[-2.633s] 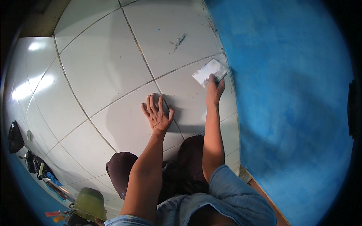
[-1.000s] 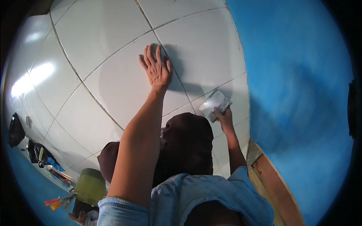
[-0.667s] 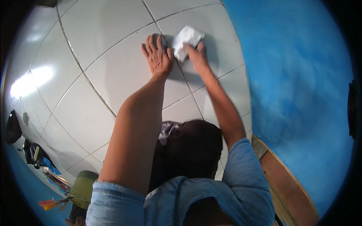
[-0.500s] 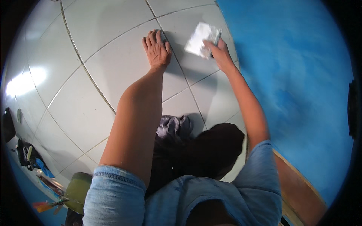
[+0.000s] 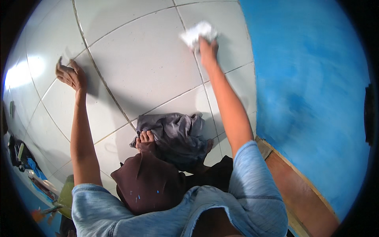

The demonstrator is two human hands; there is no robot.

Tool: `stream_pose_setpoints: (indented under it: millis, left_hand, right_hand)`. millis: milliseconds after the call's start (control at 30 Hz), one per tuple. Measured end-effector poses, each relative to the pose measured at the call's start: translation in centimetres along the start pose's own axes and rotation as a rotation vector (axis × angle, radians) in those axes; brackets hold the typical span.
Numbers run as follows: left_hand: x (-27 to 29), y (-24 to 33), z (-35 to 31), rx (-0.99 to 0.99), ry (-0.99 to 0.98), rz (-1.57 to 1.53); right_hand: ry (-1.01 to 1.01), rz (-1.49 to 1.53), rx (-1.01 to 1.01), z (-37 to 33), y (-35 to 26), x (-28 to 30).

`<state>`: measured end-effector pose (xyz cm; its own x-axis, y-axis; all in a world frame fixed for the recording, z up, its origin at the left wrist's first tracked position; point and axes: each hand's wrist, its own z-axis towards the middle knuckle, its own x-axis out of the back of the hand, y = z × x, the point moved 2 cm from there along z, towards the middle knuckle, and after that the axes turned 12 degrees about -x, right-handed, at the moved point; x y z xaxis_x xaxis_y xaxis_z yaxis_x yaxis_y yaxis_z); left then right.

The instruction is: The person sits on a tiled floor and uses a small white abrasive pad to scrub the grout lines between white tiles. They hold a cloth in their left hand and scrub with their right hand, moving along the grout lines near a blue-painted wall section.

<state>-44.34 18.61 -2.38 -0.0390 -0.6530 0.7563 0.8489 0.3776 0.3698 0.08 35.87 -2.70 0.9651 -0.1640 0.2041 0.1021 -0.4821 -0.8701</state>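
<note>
"So, where are the hands?"

"Well apart. The right hand (image 5: 208, 48) is clamped on a motion-blurred white pad (image 5: 200, 33), over the tiled floor (image 5: 138, 59) and left of the blue wall (image 5: 304, 87). The left hand (image 5: 72, 75) is far out to the left, fingers half curled; I can't tell whether it grips anything or touches the tiles."

"And what's in the way?"

"A crumpled grey cloth (image 5: 175, 132) lies lower down, between the two, with a bare foot (image 5: 146, 138) at its left edge and a brown-trousered knee (image 5: 148, 183) below. The wall bounds the right side."

"Farther off?"

"A green bucket (image 5: 67, 197) at lower left, partly hidden, and a black bag (image 5: 19, 154) beyond it."
</note>
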Motion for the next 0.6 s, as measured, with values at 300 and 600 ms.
stream_pose_setpoints:
  millis: [300,600]
  left_hand:
    - [0.6,-0.2,0.5,-0.084,-0.074,0.052]
    - [-0.3,0.1,0.9,-0.090,-0.106,0.031]
  right_hand:
    - [-0.135,-0.126,-0.344,-11.4,-1.2,11.4]
    - [-0.147,-0.012,-0.196,-9.8,0.0,2.8]
